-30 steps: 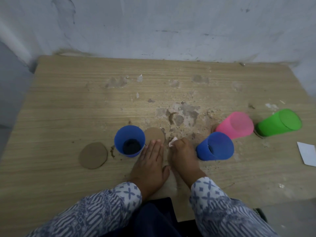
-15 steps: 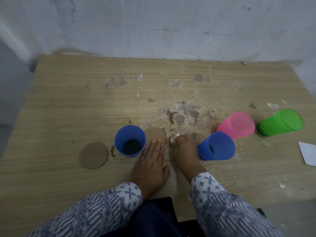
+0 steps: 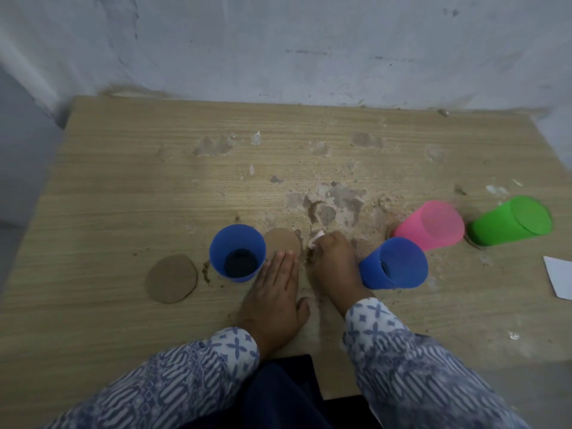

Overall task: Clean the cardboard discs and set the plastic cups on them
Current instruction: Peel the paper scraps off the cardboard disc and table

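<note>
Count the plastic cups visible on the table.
4: a blue cup left of the hands, a blue cup right of them, then a pink cup and a green cup farther right.

Light wood-grain laminate worktop [image 3: 123,187], surface chipped and gritty mid-right. White paper sheet [image 3: 560,280] at right edge. Scuffed grey-white plaster wall [image 3: 278,41] behind.
</note>
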{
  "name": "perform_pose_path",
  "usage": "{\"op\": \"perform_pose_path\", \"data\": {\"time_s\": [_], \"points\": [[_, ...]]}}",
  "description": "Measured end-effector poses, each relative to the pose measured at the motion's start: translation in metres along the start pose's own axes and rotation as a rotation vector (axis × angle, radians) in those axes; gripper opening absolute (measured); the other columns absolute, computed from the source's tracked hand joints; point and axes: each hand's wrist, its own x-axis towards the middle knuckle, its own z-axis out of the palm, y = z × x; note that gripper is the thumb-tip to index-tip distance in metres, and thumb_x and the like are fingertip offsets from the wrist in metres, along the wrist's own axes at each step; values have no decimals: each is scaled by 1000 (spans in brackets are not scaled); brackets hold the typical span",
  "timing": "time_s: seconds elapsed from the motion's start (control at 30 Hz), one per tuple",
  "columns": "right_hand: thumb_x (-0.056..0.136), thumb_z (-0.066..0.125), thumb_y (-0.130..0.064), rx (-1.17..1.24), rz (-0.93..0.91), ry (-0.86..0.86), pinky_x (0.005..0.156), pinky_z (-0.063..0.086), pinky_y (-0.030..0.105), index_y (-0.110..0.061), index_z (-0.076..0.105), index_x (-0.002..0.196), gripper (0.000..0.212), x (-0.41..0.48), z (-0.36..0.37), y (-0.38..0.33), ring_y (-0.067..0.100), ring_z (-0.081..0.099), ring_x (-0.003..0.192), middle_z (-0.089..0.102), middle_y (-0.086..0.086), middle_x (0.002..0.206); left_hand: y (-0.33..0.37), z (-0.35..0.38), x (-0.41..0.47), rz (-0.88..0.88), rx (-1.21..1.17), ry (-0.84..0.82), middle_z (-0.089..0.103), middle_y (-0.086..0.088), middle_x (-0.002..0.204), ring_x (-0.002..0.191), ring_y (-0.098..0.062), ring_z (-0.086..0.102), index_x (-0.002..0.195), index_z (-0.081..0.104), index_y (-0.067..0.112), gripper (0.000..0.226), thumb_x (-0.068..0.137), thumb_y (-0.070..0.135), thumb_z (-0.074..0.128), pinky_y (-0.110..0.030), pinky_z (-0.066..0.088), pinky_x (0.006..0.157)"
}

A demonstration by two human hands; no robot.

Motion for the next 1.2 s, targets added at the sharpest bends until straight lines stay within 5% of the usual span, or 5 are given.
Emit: {"op": "perform_pose_path", "data": {"time_s": [0.4, 0.67, 0.8, 0.97, 1.2], "points": [[87, 56, -7, -3, -26, -16, 62, 37, 25, -6, 67, 82, 12, -11, 6, -1, 29, 56, 69, 59, 13, 81, 0, -1, 0, 4, 2, 18, 46, -16, 142, 133, -30, 43, 136, 47, 1, 68, 83, 44, 41, -38, 21, 110], [75, 67, -7, -37, -128, -91, 64, 47, 30, -9, 72, 89, 14, -46, 2, -4, 29, 60, 73, 63, 13, 81, 0, 1, 0, 15, -25, 20, 43, -15, 145, 135, -29, 40, 139, 43, 3, 65, 88, 43, 41, -39, 21, 110], [84, 54, -7, -31, -51, -73, 62, 36, 24, -12, 64, 89, 12, -18, 1, 1, 27, 56, 74, 57, 8, 83, 0, 0, 0, 5, -11, 5, 44, -15, 144, 134, -29, 42, 137, 45, 2, 67, 85, 44, 39, -39, 22, 109], [92, 49, -18, -59, -47, -48, 72, 40, 27, -6, 66, 102, 23, -12, 8, -8, 27, 56, 86, 61, 13, 97, -1, 0, 0, 8, -17, 4, 44, -15, 144, 134, -29, 42, 137, 44, 2, 67, 86, 45, 38, -39, 22, 109], [86, 54, -8, -24, -84, -70, 69, 45, 29, -12, 66, 92, 14, -19, 2, 6, 27, 56, 77, 59, 10, 87, -1, 1, 0, 9, -16, 1, 43, -16, 145, 135, -29, 41, 136, 46, 2, 67, 85, 44, 39, -40, 22, 108]]}}
